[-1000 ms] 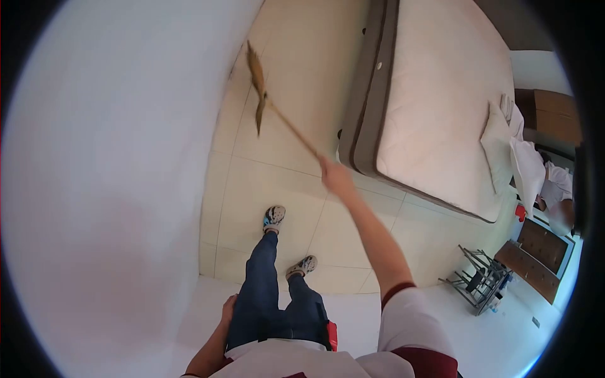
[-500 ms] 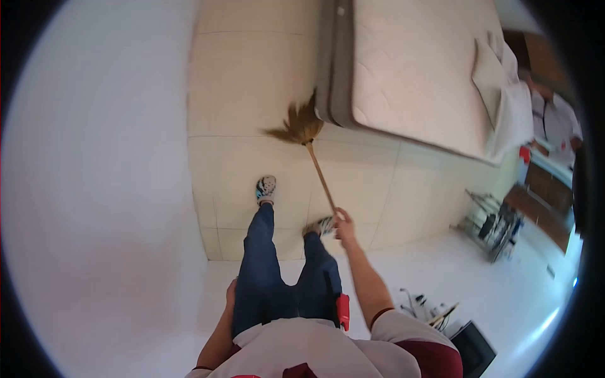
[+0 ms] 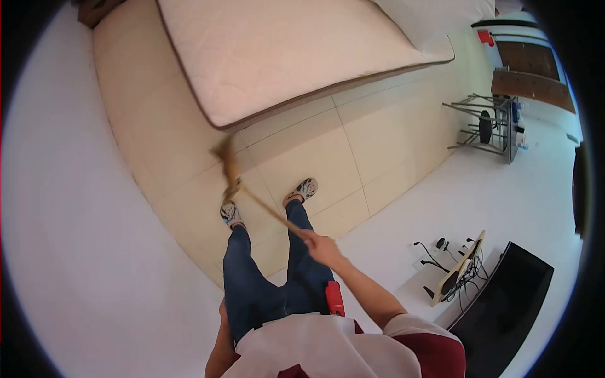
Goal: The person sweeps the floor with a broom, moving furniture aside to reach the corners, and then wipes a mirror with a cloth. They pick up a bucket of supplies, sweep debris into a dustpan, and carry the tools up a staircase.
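Observation:
My right hand (image 3: pixel 322 247) is closed around the upper end of the wooden handle of a broom (image 3: pixel 268 210). The broom slants down and left in front of my legs. Its bristle head (image 3: pixel 229 165), blurred by motion, is over the tiled floor between my left clog (image 3: pixel 231 214) and the near corner of the mattress (image 3: pixel 271 57). Just a sliver of my left hand (image 3: pixel 222 309) shows beside my left thigh, its fingers hidden.
White walls border the tiled floor (image 3: pixel 312 151) on the left and lower right. A folding table and chairs (image 3: pixel 485 129) are at the right. A black television (image 3: pixel 504 315) and a wooden shelf with cables (image 3: pixel 460 271) sit along the wall. A white pillow or bedding (image 3: pixel 435 22) lies on the mattress.
My view has turned toward the right, bringing more of the television and shelf in. The broom head has swung away from the bed's side toward my left foot, still held in my right hand.

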{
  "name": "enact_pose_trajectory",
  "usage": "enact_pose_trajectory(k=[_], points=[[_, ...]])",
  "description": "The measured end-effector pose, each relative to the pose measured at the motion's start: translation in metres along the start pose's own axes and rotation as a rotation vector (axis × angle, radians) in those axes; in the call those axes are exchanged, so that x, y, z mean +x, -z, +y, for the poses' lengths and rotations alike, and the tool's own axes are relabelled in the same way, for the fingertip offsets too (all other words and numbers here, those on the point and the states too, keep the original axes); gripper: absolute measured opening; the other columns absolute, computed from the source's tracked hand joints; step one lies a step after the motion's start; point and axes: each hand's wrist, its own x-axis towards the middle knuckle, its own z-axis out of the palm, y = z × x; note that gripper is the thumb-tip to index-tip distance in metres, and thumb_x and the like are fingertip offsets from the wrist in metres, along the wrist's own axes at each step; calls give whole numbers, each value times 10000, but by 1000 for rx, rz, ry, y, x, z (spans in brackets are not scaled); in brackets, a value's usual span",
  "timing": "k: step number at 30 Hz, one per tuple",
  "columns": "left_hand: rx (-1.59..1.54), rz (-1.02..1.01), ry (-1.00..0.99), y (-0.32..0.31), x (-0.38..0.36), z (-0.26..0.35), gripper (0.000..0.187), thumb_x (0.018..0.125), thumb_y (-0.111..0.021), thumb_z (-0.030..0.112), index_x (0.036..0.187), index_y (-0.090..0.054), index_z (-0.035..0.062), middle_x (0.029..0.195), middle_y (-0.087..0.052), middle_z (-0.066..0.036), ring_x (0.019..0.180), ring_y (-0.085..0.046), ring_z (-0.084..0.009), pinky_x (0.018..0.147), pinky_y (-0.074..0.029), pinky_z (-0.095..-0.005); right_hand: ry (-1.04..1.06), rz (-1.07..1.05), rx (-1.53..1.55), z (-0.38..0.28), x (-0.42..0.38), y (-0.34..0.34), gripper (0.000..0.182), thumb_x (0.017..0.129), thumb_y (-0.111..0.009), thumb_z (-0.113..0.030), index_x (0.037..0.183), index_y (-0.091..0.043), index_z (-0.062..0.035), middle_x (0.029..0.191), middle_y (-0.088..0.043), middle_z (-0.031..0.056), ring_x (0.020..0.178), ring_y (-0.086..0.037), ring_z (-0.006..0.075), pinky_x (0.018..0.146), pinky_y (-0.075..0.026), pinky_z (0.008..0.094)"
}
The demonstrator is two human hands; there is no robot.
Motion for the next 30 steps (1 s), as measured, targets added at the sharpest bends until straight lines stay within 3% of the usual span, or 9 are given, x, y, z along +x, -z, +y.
enact_pose_trajectory(k=[4,5,9,14,18,20,22,25,30], points=[[91,117,-7,-62,-18,-12,422,1010,-362,259,1245,-546,-39,1151,-631,-128,1038,-609,-221,906,-492,-317,-26,-91,-178,77,62,20,375,848,-568,-219,1222,-576,-236,844,-675,182,820,-653,375,724,-509,520],[104,139,-12,-73,-21,-19,422,1011,-364,265,1237,-551,-39,1145,-633,-128,1032,-611,-219,900,-495,-317,109,19,-278,140,89,27,434,820,-558,-186,1249,-572,-249,832,-676,169,791,-660,348,691,-521,491],[182,256,10,-120,-32,-32,423,1010,-363,280,1198,-582,-29,1067,-658,-108,964,-627,-198,869,-505,-314,-218,168,-450,305,127,198,432,834,-489,-121,1220,-621,-262,925,-692,150,863,-673,322,731,-541,467],[468,202,32,-146,-17,-32,426,1006,-358,275,1241,-551,-23,1111,-643,-121,987,-622,-220,892,-500,-330,-388,356,-498,373,100,338,271,826,-552,-157,1066,-670,-112,847,-682,167,788,-673,324,679,-539,458],[490,211,54,-203,-24,-10,440,1000,-363,277,1278,-523,-23,1171,-621,-132,1039,-606,-232,905,-492,-336,-376,414,-331,345,32,289,213,857,-533,-199,834,-690,-57,769,-660,184,720,-657,350,631,-520,479],[466,185,43,-240,-34,-3,442,997,-370,290,1254,-542,-26,1161,-624,-128,1041,-603,-222,899,-490,-333,-367,233,-172,312,-4,237,234,884,-518,-218,958,-699,-89,800,-658,187,747,-657,360,663,-520,493],[468,162,12,-257,-22,11,447,1000,-365,298,1255,-541,-25,1158,-624,-130,1036,-605,-224,898,-488,-327,-295,202,-47,282,-27,215,327,847,-524,-187,1141,-661,-221,795,-670,159,778,-663,342,678,-522,483],[605,185,-79,-284,-1,37,455,1004,-370,319,1230,-559,-29,1137,-635,-127,1018,-612,-221,898,-487,-313,-266,74,-109,344,-3,197,448,823,-539,-164,1246,-606,-295,807,-679,142,778,-671,321,687,-530,472],[860,115,-99,-348,21,67,459,1002,-414,354,1178,-594,-29,1080,-655,-114,953,-634,-209,872,-498,-300,-481,286,-236,450,44,276,305,822,-543,-144,1097,-674,-155,822,-684,143,776,-679,304,641,-540,456]])
